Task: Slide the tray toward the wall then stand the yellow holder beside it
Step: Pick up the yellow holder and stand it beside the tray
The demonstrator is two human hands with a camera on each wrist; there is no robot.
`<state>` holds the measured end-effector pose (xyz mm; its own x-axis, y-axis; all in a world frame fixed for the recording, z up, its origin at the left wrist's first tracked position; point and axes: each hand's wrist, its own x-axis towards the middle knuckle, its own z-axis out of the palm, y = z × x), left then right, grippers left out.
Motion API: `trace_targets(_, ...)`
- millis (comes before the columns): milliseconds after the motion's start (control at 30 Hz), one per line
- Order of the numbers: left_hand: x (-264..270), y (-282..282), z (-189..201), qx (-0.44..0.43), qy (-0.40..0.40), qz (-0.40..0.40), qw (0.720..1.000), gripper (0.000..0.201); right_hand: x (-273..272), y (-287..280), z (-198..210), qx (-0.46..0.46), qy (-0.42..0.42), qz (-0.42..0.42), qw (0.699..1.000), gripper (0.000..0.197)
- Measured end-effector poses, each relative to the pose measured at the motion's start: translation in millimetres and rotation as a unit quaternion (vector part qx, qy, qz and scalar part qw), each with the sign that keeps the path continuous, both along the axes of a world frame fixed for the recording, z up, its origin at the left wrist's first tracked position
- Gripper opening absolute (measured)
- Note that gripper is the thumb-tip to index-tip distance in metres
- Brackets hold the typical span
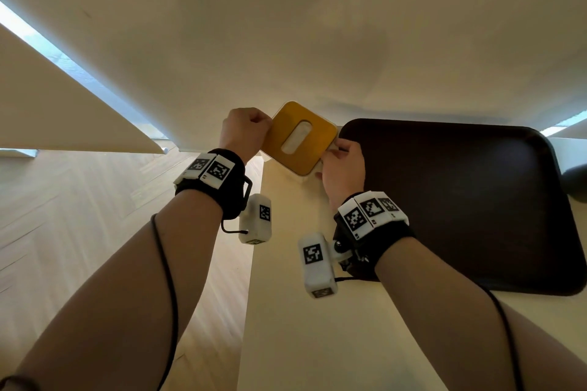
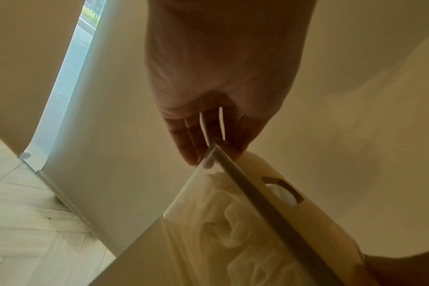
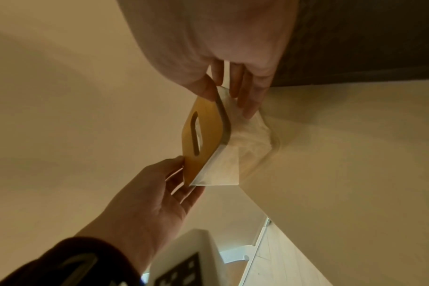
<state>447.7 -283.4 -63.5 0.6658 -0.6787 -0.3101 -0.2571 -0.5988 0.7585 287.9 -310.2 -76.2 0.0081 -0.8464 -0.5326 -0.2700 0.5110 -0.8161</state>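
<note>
The yellow holder is a clear box of white tissue with a yellow slotted lid. It sits upright at the table's far left corner, turned diagonally, close to the wall. My left hand pinches its left corner, and in the left wrist view this left hand has fingers and thumb on either side of the lid edge. My right hand pinches the right corner, thumb on the lid. The dark tray lies flat just right of the holder, its far edge against the wall. Whether the holder's base touches the table I cannot tell.
The cream wall rises right behind the holder and tray. The pale table ends at its left edge beside my left wrist, with wood floor below. A dark rounded object shows at the tray's right.
</note>
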Motion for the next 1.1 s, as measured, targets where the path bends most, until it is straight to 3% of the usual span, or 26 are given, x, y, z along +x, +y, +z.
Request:
trace_targets(67,1.0,1.6,-0.4,-0.002,0.000,0.003,1.000,0.017,2.0,-0.8,0.4,-0.005,0.003,0.005,1.000,0.019)
trace_targets(300,3.5,7.5,-2.2,0.002,0.024,0.025,0.999,0.013,7.5,-11.6,6.9,-0.028,0.027,0.038,0.999,0.036)
trace_targets(1100,1.0,16.8,-4.7,-0.013,0.045,0.048,0.998,0.008,5.0,-35.3,9.7,-0.072,0.041,0.129,0.988,0.038)
